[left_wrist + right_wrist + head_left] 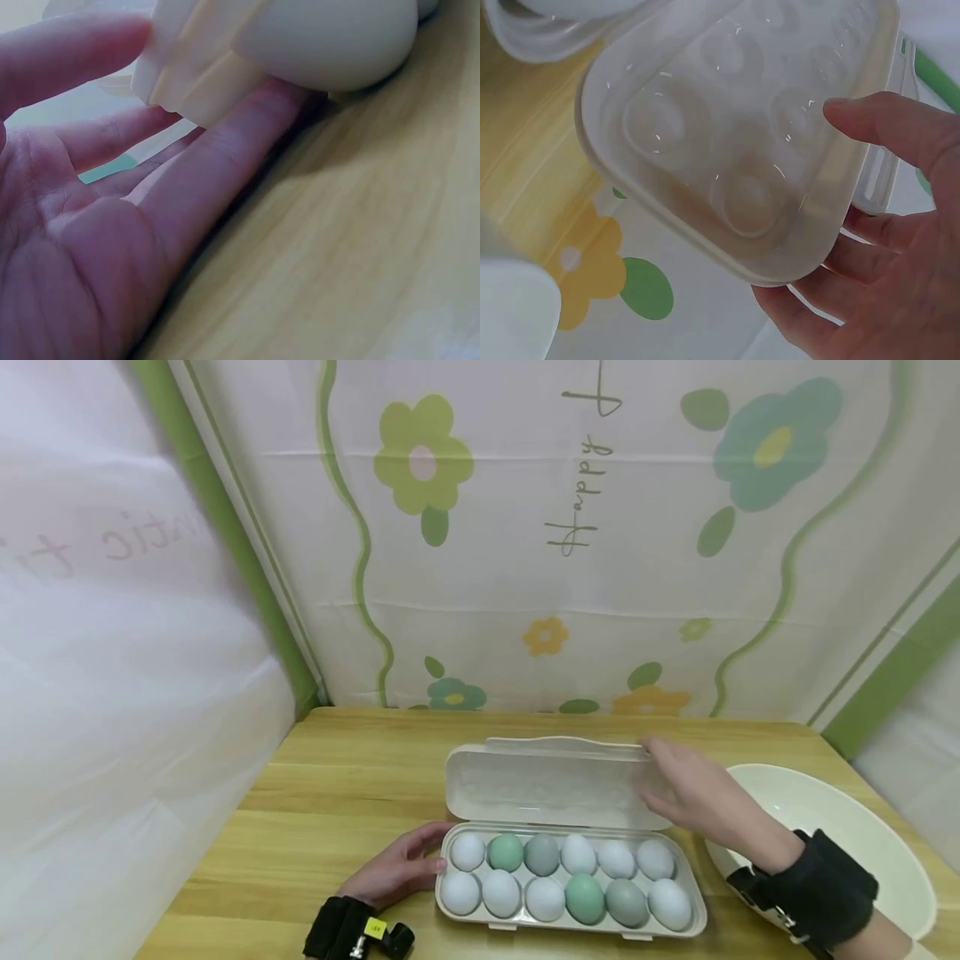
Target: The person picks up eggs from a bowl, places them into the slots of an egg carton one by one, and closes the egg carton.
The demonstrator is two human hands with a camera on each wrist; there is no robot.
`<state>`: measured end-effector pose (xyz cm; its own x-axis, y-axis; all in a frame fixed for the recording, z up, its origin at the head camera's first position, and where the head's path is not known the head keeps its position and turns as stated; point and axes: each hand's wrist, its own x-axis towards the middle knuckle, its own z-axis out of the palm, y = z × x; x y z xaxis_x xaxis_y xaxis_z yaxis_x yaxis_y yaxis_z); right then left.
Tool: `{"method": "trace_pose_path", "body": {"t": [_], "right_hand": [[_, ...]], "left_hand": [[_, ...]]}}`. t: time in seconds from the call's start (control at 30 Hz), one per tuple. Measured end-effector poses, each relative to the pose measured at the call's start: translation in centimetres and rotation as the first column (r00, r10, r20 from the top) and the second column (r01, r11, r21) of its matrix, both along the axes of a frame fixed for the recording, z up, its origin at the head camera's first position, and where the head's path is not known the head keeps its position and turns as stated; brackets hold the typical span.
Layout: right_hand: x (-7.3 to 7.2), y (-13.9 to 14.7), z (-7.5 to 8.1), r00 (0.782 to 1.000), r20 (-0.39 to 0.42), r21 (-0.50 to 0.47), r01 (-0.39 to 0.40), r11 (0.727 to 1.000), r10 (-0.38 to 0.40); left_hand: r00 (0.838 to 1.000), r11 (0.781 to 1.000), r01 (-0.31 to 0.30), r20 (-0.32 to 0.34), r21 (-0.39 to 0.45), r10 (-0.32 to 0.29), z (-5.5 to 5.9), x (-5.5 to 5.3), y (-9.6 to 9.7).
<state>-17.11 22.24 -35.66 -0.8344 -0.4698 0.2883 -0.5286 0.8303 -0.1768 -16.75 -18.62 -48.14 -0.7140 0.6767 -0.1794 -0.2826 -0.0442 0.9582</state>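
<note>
On the wooden table stands a cream plastic egg carton [572, 928], its lid [540, 789] raised at the far side. Two rows of eggs fill the base: mostly white ones [545, 899], plus a few green [585, 898] and grey ones [542, 855]. My left hand [397, 867] holds the carton's left end; in the left wrist view, fingers [217, 154] reach under its edge and the thumb lies against its side. At the lid's right end, my right hand [701, 793] grips the edge, thumb inside and fingers behind in the right wrist view.
A large pale oval bowl [892, 852] stands to the right, partly beneath my right forearm. White curtains with printed flowers [495, 568] enclose the table at the back and both sides. The table [300, 827] extends left of the carton.
</note>
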Motion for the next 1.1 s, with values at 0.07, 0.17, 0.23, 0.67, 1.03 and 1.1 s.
{"method": "trace_pose_path", "body": {"t": [0.07, 0.17, 0.23, 0.67, 1.03, 1.1], "right_hand": [[0.5, 0.0, 0.0, 1.000, -0.003, -0.009, 0.003, 1.000, -0.004], [1.1, -0.1, -0.3, 0.999, -0.038, -0.022, -0.001, 1.000, 0.001], [1.5, -0.1, -0.5, 0.997, -0.075, -0.040, -0.014, 0.999, 0.011], [4.2, 0.0, -1.4, 0.979, -0.203, -0.095, -0.054, 0.994, 0.034], [6.4, 0.1, -1.7, 0.974, -0.225, -0.090, -0.050, 0.995, 0.029], [6.9, 0.1, -1.8, 0.973, -0.228, -0.096, -0.060, 0.994, 0.037]], "left_hand": [[1.000, 1.000, 0.000, 0.003, -0.004, 0.000, 0.0, 0.0, 0.0], [1.000, 1.000, -0.009, 0.004, -0.011, 0.009, 0.1, 0.0, 0.0], [1.000, 1.000, -0.014, 0.003, -0.018, 0.014, 0.1, 0.0, 0.0], [1.000, 1.000, -0.006, -0.002, -0.015, 0.006, -0.1, 0.2, 0.0], [1.000, 0.999, -0.004, -0.004, -0.034, 0.004, -0.2, 0.2, 0.0], [1.000, 1.000, 0.003, -0.002, -0.030, -0.003, -0.2, 0.1, 0.0]]}}
